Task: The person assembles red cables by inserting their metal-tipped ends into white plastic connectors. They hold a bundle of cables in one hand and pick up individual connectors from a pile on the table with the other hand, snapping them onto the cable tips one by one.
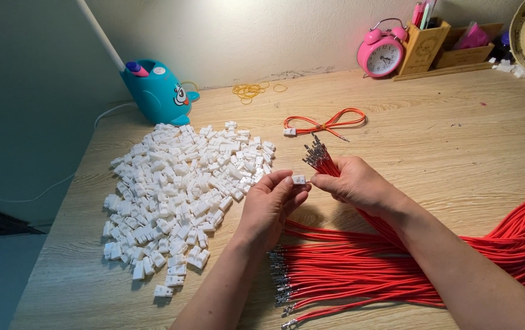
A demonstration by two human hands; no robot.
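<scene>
While 2 hands pinch 1 white connector (299, 179), right hand (354, 183) grips red wires (322, 157).

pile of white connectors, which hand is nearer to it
Left. The left hand sits just off the right edge of the pile of white connectors, pinching one small white connector. The right hand is farther right, holding a bunch of red wires.

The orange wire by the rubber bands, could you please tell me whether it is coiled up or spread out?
Coiled up: the orange wire is looped into a bow shape, tied at its middle, with a white connector at one end.
</scene>
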